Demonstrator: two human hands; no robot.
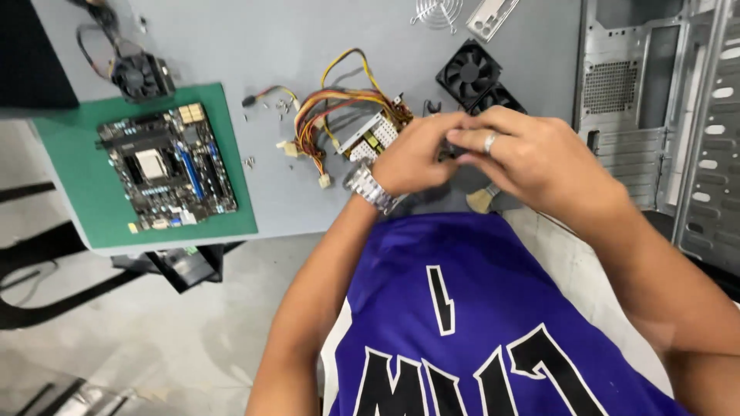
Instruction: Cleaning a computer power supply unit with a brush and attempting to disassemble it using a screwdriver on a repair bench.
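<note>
Seen from the head camera, looking down over a purple jersey point(462, 308): left hand point(412, 158), with a metal wristwatch point(371, 187), curled shut around a small dark part point(449, 152), fingers meeting those of the right hand point(532, 158), ringed on one finger and folded over the same part from the other side. Held just above the near edge of the grey table point(308, 46), in front of the chest. Mostly hidden by the fingers, so long axis and pointing direction impossible to tell. Just beyond the hands, an opened power supply unit point(374, 132) trailing a bundle of yellow, red and black wires point(324, 108) toward the left. Behind the hands, two black fans point(470, 73) lying flat. Below the right hand, a pale brush tip point(481, 200) poking out. Further left, a motherboard point(168, 166) resting on a green mat point(77, 177), long side running away from the body, with a cooler fan point(141, 77) above it. At right, an open metal computer case point(663, 115).
</note>
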